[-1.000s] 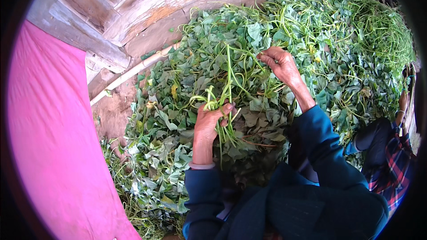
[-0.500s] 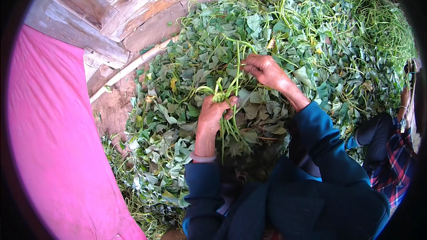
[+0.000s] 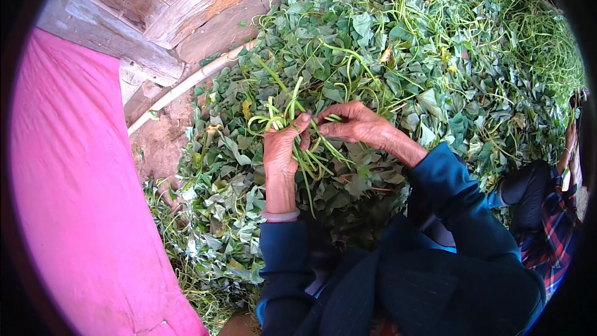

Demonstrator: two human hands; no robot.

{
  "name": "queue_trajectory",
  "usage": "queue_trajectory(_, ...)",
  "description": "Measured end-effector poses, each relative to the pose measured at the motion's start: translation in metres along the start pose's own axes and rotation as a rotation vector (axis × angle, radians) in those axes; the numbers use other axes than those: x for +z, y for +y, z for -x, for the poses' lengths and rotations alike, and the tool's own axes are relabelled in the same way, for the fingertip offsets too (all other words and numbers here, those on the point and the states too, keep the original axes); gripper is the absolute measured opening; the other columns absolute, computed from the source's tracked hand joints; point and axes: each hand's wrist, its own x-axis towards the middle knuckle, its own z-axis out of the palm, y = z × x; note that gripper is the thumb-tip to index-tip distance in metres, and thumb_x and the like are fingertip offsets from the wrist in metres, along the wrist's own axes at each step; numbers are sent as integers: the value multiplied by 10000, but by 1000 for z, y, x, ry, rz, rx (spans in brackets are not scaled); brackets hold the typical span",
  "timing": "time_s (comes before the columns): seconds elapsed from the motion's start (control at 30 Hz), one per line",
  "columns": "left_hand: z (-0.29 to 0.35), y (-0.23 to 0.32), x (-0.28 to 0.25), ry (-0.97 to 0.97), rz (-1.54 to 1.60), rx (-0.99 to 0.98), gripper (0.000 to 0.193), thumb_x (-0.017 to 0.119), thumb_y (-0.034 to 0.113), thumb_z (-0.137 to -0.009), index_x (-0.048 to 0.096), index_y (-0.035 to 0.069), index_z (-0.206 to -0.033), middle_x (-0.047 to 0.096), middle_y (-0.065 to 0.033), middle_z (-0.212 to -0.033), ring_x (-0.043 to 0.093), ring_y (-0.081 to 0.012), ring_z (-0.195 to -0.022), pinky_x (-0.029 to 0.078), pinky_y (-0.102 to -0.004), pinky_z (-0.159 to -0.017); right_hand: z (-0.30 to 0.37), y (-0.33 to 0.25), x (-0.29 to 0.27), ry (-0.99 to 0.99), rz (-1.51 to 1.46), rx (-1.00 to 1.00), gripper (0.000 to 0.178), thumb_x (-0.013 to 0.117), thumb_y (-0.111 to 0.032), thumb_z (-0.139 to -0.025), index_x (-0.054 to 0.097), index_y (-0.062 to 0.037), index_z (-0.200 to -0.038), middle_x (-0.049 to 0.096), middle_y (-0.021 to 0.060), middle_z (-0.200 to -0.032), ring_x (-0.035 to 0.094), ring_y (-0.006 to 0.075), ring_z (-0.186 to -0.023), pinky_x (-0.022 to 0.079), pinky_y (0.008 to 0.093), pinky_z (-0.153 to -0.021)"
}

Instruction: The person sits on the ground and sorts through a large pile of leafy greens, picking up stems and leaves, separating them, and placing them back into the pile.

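Note:
My left hand is closed round a bunch of slender green stems. Their cut or bent upper ends stick out above the thumb, and the loose ends hang down below it. Close beside it, my right hand has thumb and fingers pinched together on a green stem, partly hidden by the fingers. Both hands are over a broad heap of green leaves and vines, with long stems tangled among wilted leaves.
Pink cloth spreads along the left. A pale pole lies beside wooden boards at the upper left, over reddish ground. At the right edge sits another person in a plaid garment, near thin vines.
My right hand has come down and slightly left, close to the left hand. The left hand has shifted a little left and up, and the long upright stem now leans left.

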Motion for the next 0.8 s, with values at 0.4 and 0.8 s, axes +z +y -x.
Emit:
queue_trajectory(0.4, 3, 3, 7, -47, -14, -11, 220, 702, 71, -707, 598, 2, -888, 616, -56, -731, 499, -93, -479, 330, -192, -386, 0, 10, 1, -104, 223, -114, 219, 479, -180, -870, 595, -17, -959, 580, 9, -670, 419, 65, -552, 363, 225, -510)
queue_trajectory(0.8, 8, -42, 13, -141, -103, 645, 223, 539, -132, -737, 500, -48, -939, 554, -133, -943, 566, -208, -917, 481, -363, -874, -17, 24, 1, 190, 423, -272, 194, 474, -105, -807, 571, 58, -846, 567, 167, -646, 500, 211, -540, 411, 346, -540)
